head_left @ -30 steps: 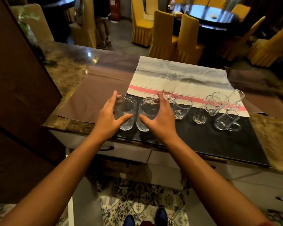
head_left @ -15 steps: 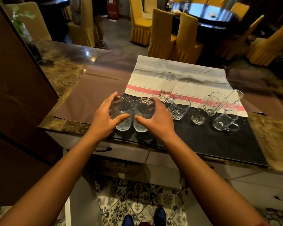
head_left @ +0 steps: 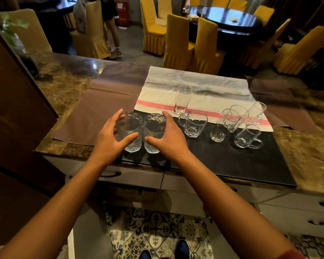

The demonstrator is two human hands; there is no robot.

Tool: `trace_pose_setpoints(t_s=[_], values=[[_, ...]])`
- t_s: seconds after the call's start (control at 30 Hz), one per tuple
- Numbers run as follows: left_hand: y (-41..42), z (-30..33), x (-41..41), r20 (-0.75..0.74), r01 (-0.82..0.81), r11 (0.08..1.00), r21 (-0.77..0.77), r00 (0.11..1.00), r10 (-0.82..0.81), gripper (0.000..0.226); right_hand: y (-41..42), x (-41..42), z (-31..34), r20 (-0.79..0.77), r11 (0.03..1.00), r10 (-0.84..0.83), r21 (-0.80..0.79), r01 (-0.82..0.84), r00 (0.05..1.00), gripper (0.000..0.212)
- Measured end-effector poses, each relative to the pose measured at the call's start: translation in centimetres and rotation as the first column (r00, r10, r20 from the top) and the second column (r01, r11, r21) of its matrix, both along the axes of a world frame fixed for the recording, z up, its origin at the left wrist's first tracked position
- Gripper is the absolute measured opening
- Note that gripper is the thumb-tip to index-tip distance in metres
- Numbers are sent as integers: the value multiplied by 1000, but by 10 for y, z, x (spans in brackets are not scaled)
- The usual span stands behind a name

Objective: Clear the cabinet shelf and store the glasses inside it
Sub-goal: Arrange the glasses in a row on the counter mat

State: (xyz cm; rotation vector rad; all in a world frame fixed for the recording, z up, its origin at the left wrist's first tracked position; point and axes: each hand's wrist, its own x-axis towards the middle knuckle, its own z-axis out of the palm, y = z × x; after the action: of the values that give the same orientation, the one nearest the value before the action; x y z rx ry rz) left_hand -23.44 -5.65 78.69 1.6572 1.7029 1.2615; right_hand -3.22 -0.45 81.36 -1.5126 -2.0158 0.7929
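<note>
On the desk [head_left: 67, 85], left hand [head_left: 108, 139] fingers clasp 1 textured glass [head_left: 128, 131]; right hand [head_left: 168, 137] fingers clasp the neighbouring tumbler [head_left: 153, 130].

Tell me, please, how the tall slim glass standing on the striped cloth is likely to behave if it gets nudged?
The tall glass looks narrow-based for its height, so it probably tips easily. It stands on the cloth, which may drag rather than let it slide. Being thin clear glass, it would likely break if it fell.
</note>
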Motion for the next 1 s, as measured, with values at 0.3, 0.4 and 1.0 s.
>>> trace_pose_setpoints(t_s=[0.3, 0.4, 1.0], values=[[12, 43, 15, -74, -39, 985, 169, 996, 52, 50, -2, 42, 21, -88, 994, 75, 80, -68, 993, 94], [23, 61, 30, -154, -27, 976, 217, 986, 62, 38, -2, 67, 33, -162, 992, 52, 125, -32, 985, 79], [177, 103, 124, -595, 79, 989, -124, 792, -138, 66, 53, 207, 28, -152, 899, -204, 362, 247, 967, 53]])
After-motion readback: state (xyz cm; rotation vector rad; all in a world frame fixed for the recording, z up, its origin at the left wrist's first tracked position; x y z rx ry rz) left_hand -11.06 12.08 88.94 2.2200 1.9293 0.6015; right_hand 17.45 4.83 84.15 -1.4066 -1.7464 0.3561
